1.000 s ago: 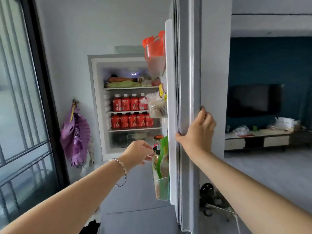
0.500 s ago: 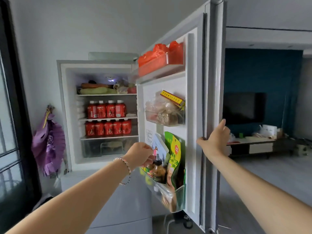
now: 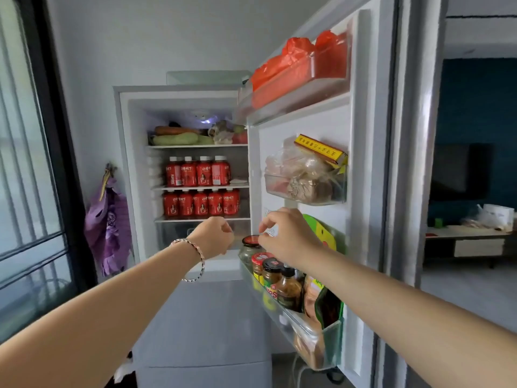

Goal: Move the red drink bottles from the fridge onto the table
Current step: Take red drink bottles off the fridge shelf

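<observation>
The fridge (image 3: 123, 152) stands open ahead. Several red drink bottles with white caps (image 3: 197, 173) line its middle shelf, and several more (image 3: 201, 203) fill the shelf below. My left hand (image 3: 214, 238), with a bead bracelet on the wrist, is stretched toward the lower shelf with its fingers loosely curled and nothing in them. My right hand (image 3: 285, 235) reaches forward beside it, in front of the open door (image 3: 372, 163), fingers apart and holding nothing. Both hands are short of the bottles.
The door's shelves hold red bags (image 3: 296, 63), a yellow box (image 3: 320, 149) with wrapped food, and jars and sauce bottles (image 3: 274, 273) at the bottom. Vegetables lie on the top shelf (image 3: 179, 135). A purple fan (image 3: 107, 222) hangs on the left wall. A TV cabinet (image 3: 470, 242) stands at far right.
My right hand has let go of the door's edge and moved left, in front of the door's inner side. The door has swung wider. My left hand has reached closer to the shelves.
</observation>
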Available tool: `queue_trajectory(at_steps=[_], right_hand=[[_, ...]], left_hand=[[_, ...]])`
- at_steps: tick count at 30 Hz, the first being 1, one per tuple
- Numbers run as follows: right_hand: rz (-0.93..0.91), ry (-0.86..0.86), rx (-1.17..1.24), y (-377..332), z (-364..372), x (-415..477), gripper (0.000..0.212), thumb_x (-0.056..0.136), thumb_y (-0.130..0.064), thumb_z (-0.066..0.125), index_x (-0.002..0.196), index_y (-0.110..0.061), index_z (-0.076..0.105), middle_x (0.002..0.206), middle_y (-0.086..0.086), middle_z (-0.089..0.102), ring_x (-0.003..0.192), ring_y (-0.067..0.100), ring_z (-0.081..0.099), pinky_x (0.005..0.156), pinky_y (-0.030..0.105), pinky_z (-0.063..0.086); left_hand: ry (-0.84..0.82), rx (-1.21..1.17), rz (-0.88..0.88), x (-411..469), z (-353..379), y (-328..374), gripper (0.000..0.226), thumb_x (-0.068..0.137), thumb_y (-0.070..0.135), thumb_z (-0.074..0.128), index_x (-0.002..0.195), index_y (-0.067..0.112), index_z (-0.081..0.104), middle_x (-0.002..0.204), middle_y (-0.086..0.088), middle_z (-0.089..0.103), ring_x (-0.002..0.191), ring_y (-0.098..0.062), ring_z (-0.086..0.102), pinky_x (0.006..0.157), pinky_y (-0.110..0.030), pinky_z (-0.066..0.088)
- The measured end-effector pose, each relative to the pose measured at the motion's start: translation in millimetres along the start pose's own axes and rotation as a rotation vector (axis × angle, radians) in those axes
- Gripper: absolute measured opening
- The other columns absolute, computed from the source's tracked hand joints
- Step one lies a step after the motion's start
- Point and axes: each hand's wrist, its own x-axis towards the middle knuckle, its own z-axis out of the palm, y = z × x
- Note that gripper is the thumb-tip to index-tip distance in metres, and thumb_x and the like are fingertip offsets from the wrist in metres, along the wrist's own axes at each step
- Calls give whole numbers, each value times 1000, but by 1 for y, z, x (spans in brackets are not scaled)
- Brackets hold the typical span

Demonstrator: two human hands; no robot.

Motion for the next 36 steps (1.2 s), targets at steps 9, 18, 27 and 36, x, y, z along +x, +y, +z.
queue_trajectory(at_steps=[9, 18, 27, 36], right_hand=[[75, -426, -99, -5, 111, 124, 7, 84, -18, 57, 90, -15, 59, 93, 3, 59, 82, 18, 54, 66, 28, 43], [139, -323, -165, 15, 198, 300, 23, 84, -17, 60, 106, -11, 62, 110, 4, 62, 97, 21, 59, 84, 32, 49], [147, -46, -318, 67, 259, 430, 45, 85, -32, 59, 127, -21, 45, 127, 7, 37, 116, 28, 41, 99, 43, 40], [227, 103, -341, 100, 303, 576, 76, 76, -65, 57, 139, -26, 37, 154, 2, -11, 139, 44, -10, 110, 62, 8]], left_hand=[[61, 140, -54, 83, -55, -115, 10, 86, 12, 47, 80, 14, 55, 87, -10, 65, 81, -26, 62, 77, -36, 54], [189, 36, -40, 236, -103, -211, 12, 85, 14, 47, 94, 18, 54, 91, 0, 60, 78, -17, 61, 61, -27, 50], [345, 74, 123, 381, -96, -249, 42, 86, 19, 52, 126, 25, 40, 117, 5, 36, 66, -8, 57, 57, -24, 54], [459, 52, 185, 512, -105, -233, 36, 88, 22, 48, 123, 25, 50, 131, 1, 36, 83, -23, 64, 76, -38, 55]])
